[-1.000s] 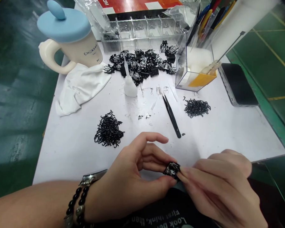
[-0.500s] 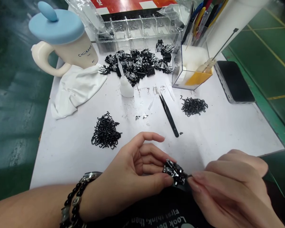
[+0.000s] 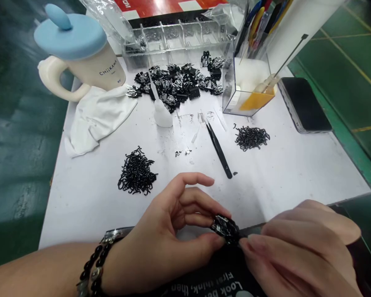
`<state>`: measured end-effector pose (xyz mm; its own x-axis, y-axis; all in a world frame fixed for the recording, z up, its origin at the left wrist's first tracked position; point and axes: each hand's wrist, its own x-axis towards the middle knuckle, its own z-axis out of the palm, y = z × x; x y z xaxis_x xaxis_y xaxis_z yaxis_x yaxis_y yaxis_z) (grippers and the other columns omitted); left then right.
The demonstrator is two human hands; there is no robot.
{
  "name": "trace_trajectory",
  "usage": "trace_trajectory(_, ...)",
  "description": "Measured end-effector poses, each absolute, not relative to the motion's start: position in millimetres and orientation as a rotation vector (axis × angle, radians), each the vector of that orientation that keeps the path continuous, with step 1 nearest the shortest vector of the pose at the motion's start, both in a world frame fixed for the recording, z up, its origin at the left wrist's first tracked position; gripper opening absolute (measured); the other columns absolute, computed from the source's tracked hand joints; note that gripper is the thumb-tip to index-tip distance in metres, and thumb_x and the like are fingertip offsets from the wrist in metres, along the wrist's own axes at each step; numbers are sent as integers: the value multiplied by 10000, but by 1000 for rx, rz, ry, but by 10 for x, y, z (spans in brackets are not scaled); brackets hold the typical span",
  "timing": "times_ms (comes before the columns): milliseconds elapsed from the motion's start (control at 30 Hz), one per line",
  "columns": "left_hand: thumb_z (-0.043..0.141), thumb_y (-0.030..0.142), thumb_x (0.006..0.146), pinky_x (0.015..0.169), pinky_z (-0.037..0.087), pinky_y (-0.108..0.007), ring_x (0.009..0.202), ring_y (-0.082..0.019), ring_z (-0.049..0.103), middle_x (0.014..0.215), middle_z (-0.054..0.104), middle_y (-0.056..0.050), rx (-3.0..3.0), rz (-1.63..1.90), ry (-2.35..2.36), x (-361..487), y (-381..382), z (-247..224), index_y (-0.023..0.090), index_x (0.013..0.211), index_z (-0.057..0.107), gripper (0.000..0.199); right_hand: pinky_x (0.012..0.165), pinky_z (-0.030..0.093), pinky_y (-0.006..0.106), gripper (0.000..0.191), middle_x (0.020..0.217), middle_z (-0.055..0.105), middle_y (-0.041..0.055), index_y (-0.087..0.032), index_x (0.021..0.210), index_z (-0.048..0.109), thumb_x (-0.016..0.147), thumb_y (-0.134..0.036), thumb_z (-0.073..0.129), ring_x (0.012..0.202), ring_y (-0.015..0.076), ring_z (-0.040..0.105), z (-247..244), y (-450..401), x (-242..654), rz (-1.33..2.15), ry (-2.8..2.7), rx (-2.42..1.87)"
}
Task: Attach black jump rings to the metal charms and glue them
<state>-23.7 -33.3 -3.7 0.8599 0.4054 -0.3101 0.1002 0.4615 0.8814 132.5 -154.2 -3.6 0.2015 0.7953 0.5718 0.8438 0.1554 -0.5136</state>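
Note:
Between the thumb and fingers of my left hand (image 3: 179, 227) is a small black part with silvery metal pieces (image 3: 225, 227), held over the table's front edge. My left index finger is raised and curved away from it. My right hand (image 3: 303, 243) is closed in a pinch at the part's right end. Whatever sits between those fingertips is hidden. A heap of small black bent pieces (image 3: 137, 172) lies left of my left hand, and a smaller heap of similar pieces (image 3: 252, 137) lies at the right. Black tweezers (image 3: 219, 152) rest on the table beyond my hands.
Many similar black-and-metal parts (image 3: 176, 84) are piled at the back, before a clear compartment tray (image 3: 176, 51). Near them stand a white nozzle bottle (image 3: 163, 114), a lidded mug (image 3: 102, 70), a white cloth (image 3: 100, 117), a clear tool holder (image 3: 250, 88) and a phone (image 3: 306, 105).
The black part has tipped, showing less of its metal pieces. My right hand has shifted slightly, still pinching at the part's right end. My left hand keeps its hold.

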Motion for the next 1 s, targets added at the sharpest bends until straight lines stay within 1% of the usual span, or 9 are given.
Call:
trace_trajectory(67, 647, 64, 787, 824, 493, -84, 916, -48, 628, 981, 656, 60, 1149, 225, 521, -240, -339, -40, 316, 1168, 381, 528, 520, 359, 286, 207, 697, 598, -58, -218, 765, 665, 626, -107, 770, 574, 72, 528, -38, -1554, 1370, -84, -1690, -1580)
trace_trajectory(167, 634, 48, 791, 838, 483, -68, 929, -39, 623, 992, 655, 60, 1234, 288, 496, -251, -358, -47, 322, 1182, 371, 545, 533, 374, 296, 148, 691, 607, -46, -207, 729, 687, 638, -119, 763, 597, 84, 537, -9, -1577, 1330, -108, -1617, -1606)
trace_trajectory(267, 612, 27, 795, 853, 487, -73, 952, -43, 621, 1005, 651, 56, 1298, 348, 467, -263, -383, -57, 326, 1188, 363, 553, 555, 384, 312, 61, 696, 613, -39, -218, 694, 696, 687, -194, 751, 619, 96, 528, 34, -1577, 1211, -128, -1439, -1679)
trace_trajectory(367, 604, 12, 790, 874, 490, -83, 977, -49, 619, 1009, 647, 58, 1338, 378, 452, -273, -401, -66, 329, 1189, 364, 564, 587, 401, 320, 66, 731, 623, -41, -243, 709, 701, 713, -290, 747, 642, 100, 523, 41, -1573, 1129, -112, -1406, -1737)
trace_trajectory(467, 599, -1, 782, 882, 494, -88, 979, -49, 620, 1011, 646, 58, 1367, 402, 450, -280, -410, -69, 327, 1190, 363, 575, 608, 417, 315, 61, 741, 626, -38, -266, 729, 700, 734, -319, 729, 659, 107, 533, 13, -1592, 1124, -126, -1392, -1764)
trace_trajectory(567, 601, 0, 776, 879, 497, -86, 968, -48, 624, 1005, 642, 49, 1398, 429, 454, -284, -419, -69, 318, 1190, 363, 574, 612, 424, 299, 12, 695, 630, -37, -298, 765, 701, 756, -301, 710, 638, 107, 540, 13, -1618, 1167, -109, -1451, -1789)
trace_trajectory(700, 621, 3, 759, 875, 506, -90, 941, -49, 632, 997, 641, 49, 1443, 466, 445, -292, -433, -72, 318, 1191, 370, 591, 589, 420, 264, 95, 615, 623, -43, -306, 758, 699, 773, -214, 683, 595, 94, 555, 82, -1611, 1215, -117, -1608, -1781)
trace_trajectory(867, 640, 9, 731, 855, 552, -140, 918, -86, 653, 1005, 650, 41, 1538, 525, 430, -312, -437, -85, 305, 1195, 376, 610, 557, 423, 227, 140, 511, 566, -62, -303, 726, 699, 740, -164, 696, 578, 86, 563, 47, -1615, 1174, -286, -1691, -1734)
trace_trajectory(1000, 643, -7, 700, 840, 566, -148, 891, -103, 667, 1003, 663, 33, 1625, 601, 396, -338, -437, -106, 279, 1200, 401, 625, 549, 432, 246, 147, 523, 561, -62, -330, 766, 715, 743, -186, 698, 545, 91, 540, -63, -1661, 1111, -447, -1584, -1743)
